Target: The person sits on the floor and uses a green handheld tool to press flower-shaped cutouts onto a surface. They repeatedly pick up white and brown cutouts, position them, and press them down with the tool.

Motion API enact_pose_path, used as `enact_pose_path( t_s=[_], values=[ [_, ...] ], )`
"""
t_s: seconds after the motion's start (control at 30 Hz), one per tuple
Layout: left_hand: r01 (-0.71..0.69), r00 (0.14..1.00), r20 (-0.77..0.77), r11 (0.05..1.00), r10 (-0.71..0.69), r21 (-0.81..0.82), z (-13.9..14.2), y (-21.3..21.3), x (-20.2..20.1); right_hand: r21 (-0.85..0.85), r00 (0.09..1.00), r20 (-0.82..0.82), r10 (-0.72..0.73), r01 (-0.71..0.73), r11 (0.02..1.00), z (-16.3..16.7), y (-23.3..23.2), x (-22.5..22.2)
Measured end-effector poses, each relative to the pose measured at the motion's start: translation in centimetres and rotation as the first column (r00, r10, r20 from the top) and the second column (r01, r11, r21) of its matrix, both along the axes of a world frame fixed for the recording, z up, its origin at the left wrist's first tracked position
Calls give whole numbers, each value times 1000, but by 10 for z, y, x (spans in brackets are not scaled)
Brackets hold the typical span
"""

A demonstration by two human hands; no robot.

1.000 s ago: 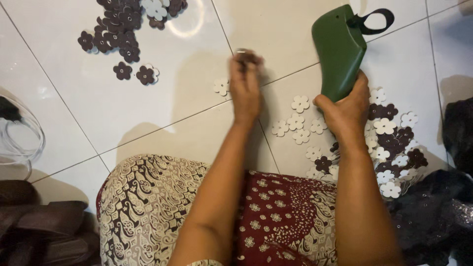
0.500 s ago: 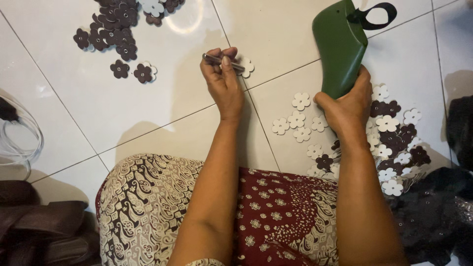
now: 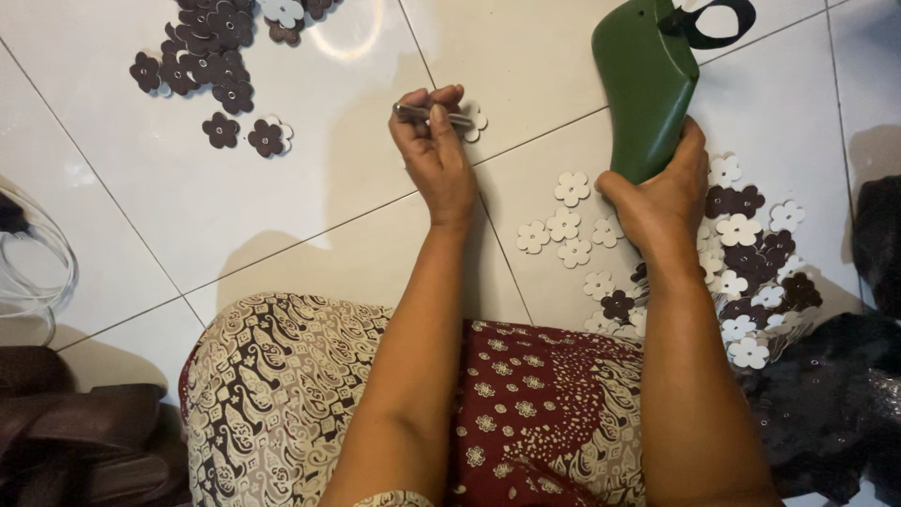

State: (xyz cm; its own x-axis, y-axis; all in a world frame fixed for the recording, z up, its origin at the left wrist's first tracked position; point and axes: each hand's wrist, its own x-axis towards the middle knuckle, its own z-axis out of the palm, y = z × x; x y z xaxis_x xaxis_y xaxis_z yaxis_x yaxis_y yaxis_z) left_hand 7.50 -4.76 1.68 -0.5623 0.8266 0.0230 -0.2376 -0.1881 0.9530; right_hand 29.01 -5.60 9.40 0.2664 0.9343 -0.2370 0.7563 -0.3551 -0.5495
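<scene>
Both forearms reach forward from the lap over a white tile floor [image 3: 282, 216], the left nearly straight ahead, the right angled slightly outward. The left hand [image 3: 436, 155] is knuckles-up with the wrist straight, fingers curled in and pinched closed on a thin metal tool [image 3: 434, 115] (whether pen, awl or tweezers cannot be told). The tool lies crosswise under the fingertips, its long axis running left to right, with one end just showing past the thumb side and the other pointing at a white flower [image 3: 474, 120] that sits just beside the fingertips on the right, close to a grout line. The right hand [image 3: 662, 202] is raised with the wrist bent back, fingers and thumb wrapped shut around the narrow lower end of a green shoe last [image 3: 643, 89]. The last stands nearly upright, tilted a little to the right, long axis running away from the grip toward the top edge, where a black strap [image 3: 718, 23] loops over its broad end. Below and left of this grip a few white flowers [image 3: 563, 221] lie scattered; right of the wrist sits a mixed heap of white and dark flowers [image 3: 751, 253]. Well beyond the left hand, up and to the left, lies a pile of dark flowers [image 3: 211, 61]. Beneath both arms spreads patterned batik cloth [image 3: 282, 404].
</scene>
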Motion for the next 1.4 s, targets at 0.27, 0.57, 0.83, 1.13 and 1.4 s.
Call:
enact_pose_path(
  t_s=[0.27,0.57,0.83,1.13,1.4],
  values=[
    [-7,999,-42,999,6,-32,-2,0,-1,6,1000,-22,-5,6,1000,1,-1,0],
    [17,997,82,1000,-18,12,-4,1,-3,-85,996,-51,-68,63,994,7,2,-5],
    [19,999,48,1000,-18,-3,-4,1,-5,-8,1000,-28,-11,10,1000,5,0,-3],
    [35,996,87,999,-36,11,-4,0,-5,-27,1000,-21,-12,12,1000,7,-1,-4],
    [47,999,-3,999,-47,-26,-4,-2,-3,-48,998,-51,-35,33,998,12,2,-6]
  ],
)
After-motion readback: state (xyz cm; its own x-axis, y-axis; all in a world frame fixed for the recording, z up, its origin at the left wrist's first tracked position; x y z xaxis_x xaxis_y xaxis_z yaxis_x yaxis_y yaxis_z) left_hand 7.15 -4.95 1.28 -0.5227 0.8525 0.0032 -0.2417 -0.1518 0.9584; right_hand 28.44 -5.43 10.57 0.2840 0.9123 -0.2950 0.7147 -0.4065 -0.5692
